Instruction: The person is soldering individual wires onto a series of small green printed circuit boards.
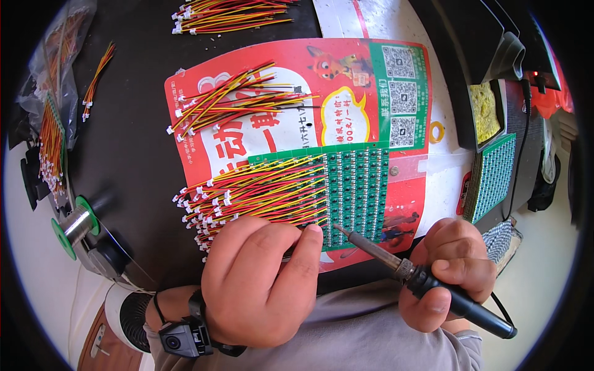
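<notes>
My right hand is closed around a soldering iron; its tip is at the lower part of a green circuit board panel. Many small components in columns cover the panel. Red, yellow and black connector wires lie across its left half, white plugs to the left and wire ends on the board. My left hand is curled over the panel's lower left, fingers closed, one fingertip next to the wire ends close to the iron's tip. What it pinches is hidden beneath the fingers. A strapped camera sits on my left wrist.
A red printed sheet lies under the panel, with loose wires on it. More wires lie at the back. A solder spool stands left. Right are yellow sponge, tape ring and stacked panels.
</notes>
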`<state>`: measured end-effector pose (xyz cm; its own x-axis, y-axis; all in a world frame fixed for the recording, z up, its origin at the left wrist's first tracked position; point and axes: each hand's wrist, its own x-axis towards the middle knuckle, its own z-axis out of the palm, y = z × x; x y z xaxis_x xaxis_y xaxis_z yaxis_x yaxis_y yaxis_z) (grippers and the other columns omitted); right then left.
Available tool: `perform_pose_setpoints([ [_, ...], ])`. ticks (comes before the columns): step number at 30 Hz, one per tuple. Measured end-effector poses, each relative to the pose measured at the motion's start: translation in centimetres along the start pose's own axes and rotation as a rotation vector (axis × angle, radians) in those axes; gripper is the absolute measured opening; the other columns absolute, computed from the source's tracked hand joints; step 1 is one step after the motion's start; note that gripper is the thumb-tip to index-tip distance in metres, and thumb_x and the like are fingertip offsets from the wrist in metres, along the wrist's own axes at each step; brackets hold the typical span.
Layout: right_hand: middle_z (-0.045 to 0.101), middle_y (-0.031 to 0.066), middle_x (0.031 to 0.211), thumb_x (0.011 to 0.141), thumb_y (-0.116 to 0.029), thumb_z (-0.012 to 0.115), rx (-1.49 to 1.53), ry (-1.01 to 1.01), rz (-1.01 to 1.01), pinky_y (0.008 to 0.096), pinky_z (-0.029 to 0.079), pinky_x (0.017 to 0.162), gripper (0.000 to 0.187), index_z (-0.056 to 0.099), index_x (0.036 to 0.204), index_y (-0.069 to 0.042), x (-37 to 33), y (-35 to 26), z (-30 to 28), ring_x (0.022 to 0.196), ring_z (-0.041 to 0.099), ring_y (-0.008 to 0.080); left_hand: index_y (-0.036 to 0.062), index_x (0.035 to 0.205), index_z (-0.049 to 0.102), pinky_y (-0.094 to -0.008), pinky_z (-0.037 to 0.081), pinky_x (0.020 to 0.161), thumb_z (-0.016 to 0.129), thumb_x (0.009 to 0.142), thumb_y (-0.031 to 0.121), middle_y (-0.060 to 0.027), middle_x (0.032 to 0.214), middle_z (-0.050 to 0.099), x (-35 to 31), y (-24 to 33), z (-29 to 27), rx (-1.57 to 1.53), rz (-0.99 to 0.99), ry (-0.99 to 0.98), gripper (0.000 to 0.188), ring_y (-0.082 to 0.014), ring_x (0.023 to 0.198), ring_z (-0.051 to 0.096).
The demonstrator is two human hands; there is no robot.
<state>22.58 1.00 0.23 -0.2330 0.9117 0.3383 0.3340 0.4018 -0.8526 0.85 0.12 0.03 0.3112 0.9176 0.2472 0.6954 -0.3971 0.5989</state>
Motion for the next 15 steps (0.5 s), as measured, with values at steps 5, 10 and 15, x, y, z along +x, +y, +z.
perform_pose_setpoints([
  [5,0.055,0.0045,0.065,0.085,-0.025,0.078,0.12,0.054,-0.036,0.0317,0.041,0.045,0.033,0.055,0.093,-0.001,-0.1,0.3,0.1,0.051,0.05,0.0173,-0.0077,0.087,0.071,-0.0353,0.051,0.061,0.072,0.067,-0.002,-0.0117,0.078,0.06,-0.4,0.0,0.0,0.051,0.001,0.027,0.022,-0.0274,0.071,0.06],
  [10,0.051,0.0033,0.065,0.088,-0.026,0.073,0.026,0.108,-0.083,0.0303,0.041,0.045,0.034,0.051,0.096,-0.002,-0.4,0.4,0.0,0.05,0.047,0.0152,-0.008,0.09,0.07,-0.0363,0.052,0.064,0.07,0.068,-0.002,-0.0125,0.079,0.059,-0.1,0.0,0.5,0.046,0.021,0.064,0.022,-0.0287,0.074,0.06],
  [15,0.046,0.0059,0.071,0.097,-0.03,0.055,-0.014,0.081,-0.017,0.0313,0.039,0.057,0.025,0.049,0.104,-0.006,-1.0,-0.2,-0.2,0.064,0.045,0.0169,-0.0026,0.089,0.073,-0.0343,0.049,0.06,0.072,0.063,-0.009,-0.0098,0.081,0.064,0.1,-0.1,-0.4,-0.029,0.006,0.12,0.026,-0.0266,0.07,0.06],
])
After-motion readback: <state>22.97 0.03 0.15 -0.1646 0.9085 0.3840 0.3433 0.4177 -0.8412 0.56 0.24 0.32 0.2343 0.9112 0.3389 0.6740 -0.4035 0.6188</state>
